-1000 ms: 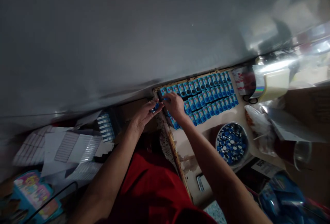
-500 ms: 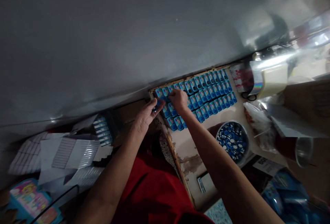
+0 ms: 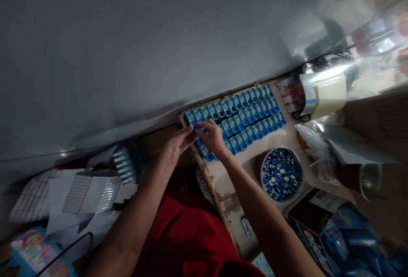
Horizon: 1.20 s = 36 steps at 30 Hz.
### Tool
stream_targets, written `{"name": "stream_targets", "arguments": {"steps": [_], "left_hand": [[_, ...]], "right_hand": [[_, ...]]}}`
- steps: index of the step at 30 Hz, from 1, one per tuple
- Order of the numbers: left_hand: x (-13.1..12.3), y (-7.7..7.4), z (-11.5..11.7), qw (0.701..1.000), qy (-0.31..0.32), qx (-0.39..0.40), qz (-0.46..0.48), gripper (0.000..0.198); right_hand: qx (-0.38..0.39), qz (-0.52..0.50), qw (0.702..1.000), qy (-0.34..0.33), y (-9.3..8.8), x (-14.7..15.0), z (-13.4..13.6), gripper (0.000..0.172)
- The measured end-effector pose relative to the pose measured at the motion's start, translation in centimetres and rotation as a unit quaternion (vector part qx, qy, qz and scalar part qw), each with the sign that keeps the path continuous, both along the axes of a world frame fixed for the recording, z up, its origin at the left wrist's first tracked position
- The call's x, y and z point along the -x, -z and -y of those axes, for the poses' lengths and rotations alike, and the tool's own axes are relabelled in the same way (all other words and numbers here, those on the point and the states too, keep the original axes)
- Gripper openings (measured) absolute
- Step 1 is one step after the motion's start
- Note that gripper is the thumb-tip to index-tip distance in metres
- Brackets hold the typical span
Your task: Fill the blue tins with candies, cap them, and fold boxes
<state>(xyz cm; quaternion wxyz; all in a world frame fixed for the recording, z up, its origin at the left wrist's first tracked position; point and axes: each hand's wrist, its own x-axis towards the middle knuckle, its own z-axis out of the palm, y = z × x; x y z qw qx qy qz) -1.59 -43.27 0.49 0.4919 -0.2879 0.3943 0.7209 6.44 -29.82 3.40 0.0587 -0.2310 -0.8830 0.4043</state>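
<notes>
My left hand (image 3: 179, 144) is closed at the table's left end, with small blue pieces (image 3: 195, 130) between its thumb and fingers. My right hand (image 3: 213, 137) meets it there, fingertips pinched against those pieces; whether it holds one itself is hidden. Under and beyond both hands lie three slanting rows of small blue cards (image 3: 242, 122). Cards in the far row show a dark round spot, while many in the nearer rows show a blue disc. By my right forearm stands a round tub (image 3: 299, 190) full of small blue and silvery-white round pieces.
A grey wall (image 3: 143, 56) rises behind the table (image 3: 219, 179). Right of the cards are a yellowish pad (image 3: 331, 96), plastic bags (image 3: 318, 154) and a clear cup (image 3: 370, 181). A dark printed box (image 3: 314, 211) sits nearer me. Papers and trays (image 3: 83, 192) lie at left.
My right hand has moved left from over the cards to the fingertips of my left hand. The view has shifted slightly, showing more of the tub and the dark box.
</notes>
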Motion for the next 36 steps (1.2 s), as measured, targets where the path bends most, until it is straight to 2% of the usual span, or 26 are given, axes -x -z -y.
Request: {"name": "stream_targets", "arguments": {"steps": [2, 5, 8, 11, 13, 16, 18, 20, 23, 26, 29, 32, 34, 36], "left_hand": [[-0.6, 0.2, -0.9, 1.000, 0.015, 0.008, -0.012, 0.021], [-1.2, 0.0, -2.5, 0.999, 0.024, 0.015, -0.036, 0.023], [-1.3, -0.6, -3.2, 0.997, 0.015, 0.018, -0.069, 0.025], [-0.7, -1.0, -3.1, 0.995, 0.006, 0.026, -0.097, 0.028], [-0.2, -0.9, -2.9, 0.994, 0.008, 0.032, -0.102, 0.028], [0.6, -0.3, -2.9, 0.995, 0.016, 0.033, -0.095, 0.025], [0.9, 0.1, -3.1, 0.996, 0.020, 0.030, -0.088, 0.022], [1.1, 0.1, -3.2, 0.996, 0.023, 0.029, -0.085, 0.019], [0.9, 0.0, -2.9, 0.995, 0.035, 0.028, -0.094, 0.020], [0.4, -0.1, -2.7, 0.992, 0.059, 0.020, -0.109, 0.026], [-0.1, -0.2, -3.4, 0.990, 0.084, 0.010, -0.113, 0.032], [-0.4, -0.3, -4.7, 0.989, 0.095, 0.003, -0.115, 0.035], [-0.4, -0.4, -5.6, 0.989, 0.087, 0.001, -0.120, 0.031], [-0.1, -0.4, -6.0, 0.990, 0.071, 0.001, -0.124, 0.023]], "right_hand": [[0.051, -0.035, 0.998, 0.028, 0.4, -1.4, 0.1, 0.020], [0.093, -0.033, 0.987, 0.128, 1.4, -1.9, -1.6, 0.019], [0.049, 0.018, 0.983, 0.174, 2.1, -0.7, -4.4, 0.015], [-0.054, 0.132, 0.981, 0.130, 2.4, 1.8, -6.6, 0.012], [-0.111, 0.227, 0.964, 0.088, 2.4, 3.9, -7.4, 0.010], [-0.155, 0.324, 0.932, 0.056, 2.1, 6.4, -8.2, 0.019], [-0.162, 0.349, 0.922, 0.047, 1.7, 7.0, -8.6, 0.024], [-0.163, 0.328, 0.930, 0.032, 1.1, 6.6, -8.4, 0.024], [-0.138, 0.200, 0.970, 0.008, 0.0, 4.3, -6.8, 0.021], [-0.047, 0.052, 0.997, -0.036, -0.6, 1.4, -4.3, 0.026], [0.038, -0.008, 0.998, -0.059, -0.2, -0.5, -3.1, 0.025], [0.036, 0.002, 0.999, 0.037, 1.0, -0.8, -4.4, 0.021], [-0.012, 0.043, 0.994, 0.102, 1.7, -0.2, -6.1, 0.020], [-0.077, 0.113, 0.983, 0.125, 2.1, 1.0, -7.7, 0.016]]}}
